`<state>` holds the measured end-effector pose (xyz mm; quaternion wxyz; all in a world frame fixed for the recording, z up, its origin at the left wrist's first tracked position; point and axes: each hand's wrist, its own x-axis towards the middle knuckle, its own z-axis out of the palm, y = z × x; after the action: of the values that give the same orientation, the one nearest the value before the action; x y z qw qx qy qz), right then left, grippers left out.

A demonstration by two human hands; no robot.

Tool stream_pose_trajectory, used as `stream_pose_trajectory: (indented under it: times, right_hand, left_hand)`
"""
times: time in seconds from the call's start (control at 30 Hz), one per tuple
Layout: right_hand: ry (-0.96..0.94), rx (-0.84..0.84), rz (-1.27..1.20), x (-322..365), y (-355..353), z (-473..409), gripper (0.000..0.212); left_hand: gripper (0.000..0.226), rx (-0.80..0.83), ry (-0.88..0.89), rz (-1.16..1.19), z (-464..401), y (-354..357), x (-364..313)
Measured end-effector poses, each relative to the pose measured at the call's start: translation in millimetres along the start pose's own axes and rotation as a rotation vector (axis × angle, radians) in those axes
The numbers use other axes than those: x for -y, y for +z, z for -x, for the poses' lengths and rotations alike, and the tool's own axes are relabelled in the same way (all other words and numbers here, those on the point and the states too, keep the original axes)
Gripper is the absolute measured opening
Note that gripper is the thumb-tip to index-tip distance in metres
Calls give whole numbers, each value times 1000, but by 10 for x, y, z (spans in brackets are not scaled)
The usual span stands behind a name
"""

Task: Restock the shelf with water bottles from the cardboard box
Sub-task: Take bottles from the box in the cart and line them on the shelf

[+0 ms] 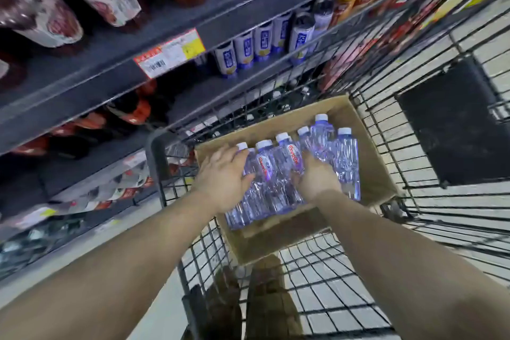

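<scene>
An open cardboard box (369, 174) sits in a wire shopping cart (414, 130) and holds several clear water bottles (345, 157) with white caps, lying side by side. My left hand (223, 176) lies over the leftmost bottles, its fingers curling round one near the cap. Further right, my right hand (314, 176) reaches down among the middle bottles; its fingers are buried between them, so the grip is hidden. The dark shelf (116, 72) runs along the left, above and beside the cart.
The shelves carry dark red juice bottles (55, 16) up top, white and blue drink bottles (262, 44) on the middle level, and orange-labelled bottles lower down. Price tags (171, 52) hang on the shelf edge. Tiled floor and a black mat (452, 121) show through the cart.
</scene>
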<state>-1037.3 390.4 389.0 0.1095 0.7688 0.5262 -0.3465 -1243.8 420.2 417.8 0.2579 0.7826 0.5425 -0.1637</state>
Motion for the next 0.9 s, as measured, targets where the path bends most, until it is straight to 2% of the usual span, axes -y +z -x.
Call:
stream_pose_trajectory:
  times: [0.27, 0.47, 0.6, 0.67, 0.77, 0.8, 0.9]
  right_hand:
    - [99, 94, -79, 78, 149, -317, 76]
    - [113, 58, -258, 36, 36, -239, 75]
    - [105, 9, -429, 112, -93, -97, 74]
    - [73, -11, -543, 200, -184, -21, 69]
    - [-5, -56, -685, 385, -248, 95, 39]
    - [-28, -50, -723, 448, -248, 133, 36]
    - [-71, 26, -848, 505, -173, 141, 45]
  left_hand:
    - [63, 57, -34, 53, -188, 124, 50]
    - [65, 68, -23, 79, -209, 62, -30]
    - [82, 74, 62, 120, -234, 7, -86]
    - [95, 115, 54, 205, -231, 27, -135]
    - [108, 193, -83, 574, -200, 37, -202]
    - [100, 196, -122, 690, -187, 50, -211]
    - [55, 134, -214, 922, -120, 71, -172]
